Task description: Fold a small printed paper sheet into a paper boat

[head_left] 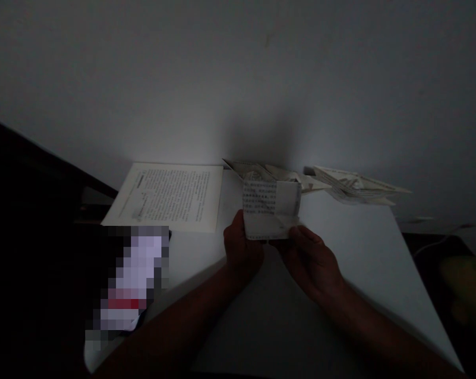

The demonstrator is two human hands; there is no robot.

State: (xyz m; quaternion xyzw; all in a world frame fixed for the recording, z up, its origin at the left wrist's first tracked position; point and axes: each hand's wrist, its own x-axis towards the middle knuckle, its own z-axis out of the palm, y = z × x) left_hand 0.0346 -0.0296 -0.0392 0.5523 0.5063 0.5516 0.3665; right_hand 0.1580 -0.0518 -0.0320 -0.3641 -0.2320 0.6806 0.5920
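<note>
A folded piece of printed paper [271, 209], roughly square with flaps turned over, is held up above the white table [352, 252]. My left hand [241, 247] grips its lower left corner with closed fingers. My right hand [309, 258] pinches its lower right edge. The scene is dim, so the fine folds are hard to make out.
A flat printed sheet [170, 196] lies at the table's back left. Other folded paper shapes [356, 185] sit against the wall at the back right, and more [261, 169] behind the held piece. A blurred-out patch [131, 279] covers something at the left edge.
</note>
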